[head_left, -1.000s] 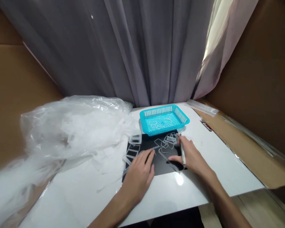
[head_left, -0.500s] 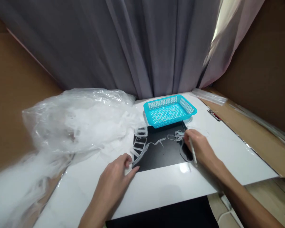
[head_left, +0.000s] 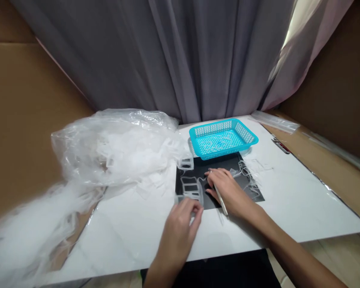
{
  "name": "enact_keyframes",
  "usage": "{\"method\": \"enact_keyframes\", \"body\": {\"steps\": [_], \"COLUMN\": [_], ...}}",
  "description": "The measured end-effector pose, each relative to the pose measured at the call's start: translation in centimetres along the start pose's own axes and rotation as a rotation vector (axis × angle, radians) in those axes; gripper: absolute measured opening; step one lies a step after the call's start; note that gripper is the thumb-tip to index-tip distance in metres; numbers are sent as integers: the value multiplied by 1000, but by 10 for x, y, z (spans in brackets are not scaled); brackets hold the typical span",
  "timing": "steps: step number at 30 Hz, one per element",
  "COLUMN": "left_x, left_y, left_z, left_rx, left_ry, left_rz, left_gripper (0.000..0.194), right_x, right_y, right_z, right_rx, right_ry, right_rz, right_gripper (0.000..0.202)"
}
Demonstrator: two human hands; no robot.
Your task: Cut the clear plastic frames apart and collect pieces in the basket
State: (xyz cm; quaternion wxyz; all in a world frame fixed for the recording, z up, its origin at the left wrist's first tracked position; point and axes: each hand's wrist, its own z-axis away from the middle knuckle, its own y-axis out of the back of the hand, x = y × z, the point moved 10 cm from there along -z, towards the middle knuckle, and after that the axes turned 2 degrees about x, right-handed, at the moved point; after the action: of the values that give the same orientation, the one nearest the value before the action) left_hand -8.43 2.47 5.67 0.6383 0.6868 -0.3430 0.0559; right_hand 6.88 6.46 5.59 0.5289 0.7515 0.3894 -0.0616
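Near the front edge of a black mat [head_left: 210, 203], my left hand [head_left: 186, 216] pinches the lower end of a translucent, ladder-like strip [head_left: 191, 187]. My right hand [head_left: 225, 188] is over the middle of the mat, its fingers curled around a thin pale pen-like tool [head_left: 221, 200] that slants down toward the front. A thin strand runs from the strip to my right fingertips. Tangled clear strands [head_left: 246, 170] lie on the mat's right part, beyond my right hand.
A blue basket [head_left: 225, 152] with clear pieces inside stands behind the mat. A large plastic bag [head_left: 126, 148] of white material fills the table's left. A red-and-black tool [head_left: 281, 145] lies by the right edge of the white table [head_left: 123, 240].
My right hand has moved left, from the tangled strands to the mat's middle. My left hand and the ladder-like strip have shifted, and the strip now stands more upright. The view has turned slightly left.
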Motion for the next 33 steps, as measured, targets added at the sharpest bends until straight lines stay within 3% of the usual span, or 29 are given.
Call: {"method": "enact_keyframes", "body": {"steps": [2,5,7,10,16,20,23,27,33], "left_x": [13,19,13,-3,-28,-30,-28,-24,-19], "left_y": [-9,-12,-7,5,12,12,15,29,68], "left_z": [3,7,8,11,16,16,12,2,-21], "left_rx": [39,100,145,191,136,87,52,25,128], "left_ry": [-34,-52,-47,-32,-57,-75,-104,-173,-256], "left_rz": [11,21,20,-16,-108,-149,-185,-245,-407], "left_gripper": [16,8,4,14,39,26,16,20,29], "right_x": [-1,10,16,22,44,57,65,59,48], "right_y": [-11,-4,5,17,47,62,61,53,52], "right_z": [-2,2,6,15,24,23,28,38,35], "right_rx": [-53,-36,-28,-32,61,56,-58,-232,-205], "right_ry": [0,-48,-67,-84,-233,-283,-351,-342,-269], "right_rz": [-15,18,33,9,-175,-240,-303,-279,-260], "right_gripper": [25,30,31,33,22,17,19,19,19]}}
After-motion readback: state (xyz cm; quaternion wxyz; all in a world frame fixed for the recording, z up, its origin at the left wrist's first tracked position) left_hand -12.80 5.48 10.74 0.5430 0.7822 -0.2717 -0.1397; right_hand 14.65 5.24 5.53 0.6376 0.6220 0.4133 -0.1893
